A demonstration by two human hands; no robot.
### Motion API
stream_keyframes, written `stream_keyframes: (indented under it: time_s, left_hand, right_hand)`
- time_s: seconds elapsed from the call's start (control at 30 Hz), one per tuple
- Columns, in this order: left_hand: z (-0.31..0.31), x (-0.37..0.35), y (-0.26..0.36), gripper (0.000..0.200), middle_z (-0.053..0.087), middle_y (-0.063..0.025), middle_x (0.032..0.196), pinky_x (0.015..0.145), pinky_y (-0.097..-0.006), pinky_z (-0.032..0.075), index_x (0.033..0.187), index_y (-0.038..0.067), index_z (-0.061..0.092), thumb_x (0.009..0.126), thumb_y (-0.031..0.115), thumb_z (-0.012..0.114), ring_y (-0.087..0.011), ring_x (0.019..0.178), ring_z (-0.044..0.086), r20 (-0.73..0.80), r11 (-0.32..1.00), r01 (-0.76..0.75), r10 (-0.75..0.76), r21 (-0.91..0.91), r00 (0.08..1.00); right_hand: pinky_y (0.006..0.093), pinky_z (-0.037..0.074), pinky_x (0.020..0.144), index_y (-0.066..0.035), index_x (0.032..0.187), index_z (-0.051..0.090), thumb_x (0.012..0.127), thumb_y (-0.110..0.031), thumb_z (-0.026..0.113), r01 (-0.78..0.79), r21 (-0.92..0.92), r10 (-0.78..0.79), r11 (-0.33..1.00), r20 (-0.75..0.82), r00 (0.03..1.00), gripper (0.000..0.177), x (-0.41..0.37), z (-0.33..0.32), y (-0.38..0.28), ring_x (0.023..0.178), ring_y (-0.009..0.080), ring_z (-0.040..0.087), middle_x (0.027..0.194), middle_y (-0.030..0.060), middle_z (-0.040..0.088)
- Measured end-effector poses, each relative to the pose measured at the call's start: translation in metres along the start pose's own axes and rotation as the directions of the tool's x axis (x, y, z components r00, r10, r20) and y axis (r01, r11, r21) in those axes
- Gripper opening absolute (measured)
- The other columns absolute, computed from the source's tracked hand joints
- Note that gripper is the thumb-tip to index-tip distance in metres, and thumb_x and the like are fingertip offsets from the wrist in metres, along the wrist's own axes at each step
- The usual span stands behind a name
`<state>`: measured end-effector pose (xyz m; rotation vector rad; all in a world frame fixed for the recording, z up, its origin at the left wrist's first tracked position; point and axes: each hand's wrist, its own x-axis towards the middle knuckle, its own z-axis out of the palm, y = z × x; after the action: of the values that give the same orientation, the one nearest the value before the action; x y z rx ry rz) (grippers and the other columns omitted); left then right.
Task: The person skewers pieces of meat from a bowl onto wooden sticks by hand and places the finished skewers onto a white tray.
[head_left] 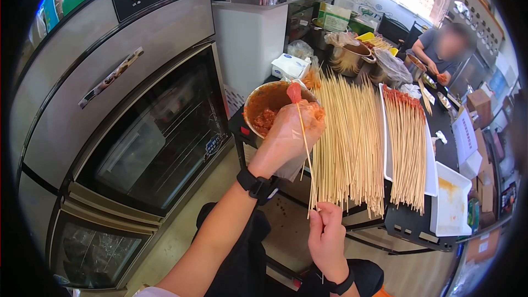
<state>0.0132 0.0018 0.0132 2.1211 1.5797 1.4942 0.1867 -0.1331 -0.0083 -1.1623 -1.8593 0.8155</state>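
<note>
My left hand [300,124], in a clear plastic glove smeared with red sauce, is over the right rim of a metal pot [249,111]. Red marinated meat [264,121] lies inside. Its fingers are curled round meat, mostly hidden by the hand. A red piece of meat [294,92] sits at the upper end of a wooden skewer [305,144], which crosses in front of the glove. Lower down, my bare right hand [328,231] pinches the skewer's bottom end. Beside both hands lies a broad row of wooden skewers [349,143].
A white tray [432,179] holds skewers with red meat ends [404,102]. Another white tray [448,217] has sauce traces. A tissue pack [290,67] and a larger pot [352,58] stand behind. A co-worker [440,49] handles food at the far right. A glass-doored cabinet [157,132] stands left.
</note>
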Motion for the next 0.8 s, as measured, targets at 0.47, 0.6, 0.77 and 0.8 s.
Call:
stream_keyframes:
  time_s: [0.47,0.6,0.77,0.8]
  left_hand:
    - [-0.003,-0.001,0.005,0.016,0.052,-0.0181,0.071,0.059,-0.0394,0.041,0.076,-0.002,0.051,0.077,0.013,0.054,-0.0350,0.068,0.053,-0.009,0.999,-0.003,0.003,-0.033,1.000]
    - [-0.001,0.001,0.002,0.017,0.050,-0.0186,0.070,0.058,-0.0408,0.040,0.073,-0.002,0.048,0.077,0.013,0.054,-0.0361,0.068,0.053,0.005,0.999,-0.012,0.012,0.037,1.000]
    - [-0.001,0.000,0.003,0.016,0.051,-0.0176,0.071,0.059,-0.0402,0.040,0.074,-0.001,0.049,0.077,0.014,0.054,-0.0350,0.068,0.053,0.019,0.997,0.013,-0.014,0.071,1.000]
    - [0.000,0.000,0.003,0.015,0.051,-0.0170,0.072,0.059,-0.0399,0.041,0.075,0.000,0.050,0.077,0.014,0.054,-0.0342,0.068,0.053,0.013,0.998,0.029,-0.030,0.053,0.999]
  right_hand:
    - [0.0231,0.035,0.041,0.000,0.085,0.042,0.088,-0.005,0.052,0.016,-0.003,-0.016,1.000,-0.034,0.999,0.012,-0.004,0.005,0.011,0.044,0.0093,0.045,0.054,0.0054,0.048]
    - [0.0241,0.035,0.041,-0.001,0.084,0.042,0.090,-0.005,0.049,0.035,-0.031,-0.035,0.999,-0.020,0.999,0.010,-0.003,0.005,0.012,0.043,0.0095,0.044,0.052,0.0048,0.046]
    - [0.0341,0.037,0.037,0.000,0.083,0.045,0.085,-0.002,0.054,0.092,-0.092,-0.095,0.991,-0.029,0.995,0.010,-0.001,0.003,0.010,0.041,0.0266,0.052,0.052,0.0130,0.050]
    - [0.0343,0.037,0.037,0.000,0.083,0.045,0.085,-0.003,0.054,0.097,-0.100,-0.100,0.990,-0.021,0.995,0.009,-0.001,0.003,0.010,0.041,0.0265,0.052,0.052,0.0127,0.050]
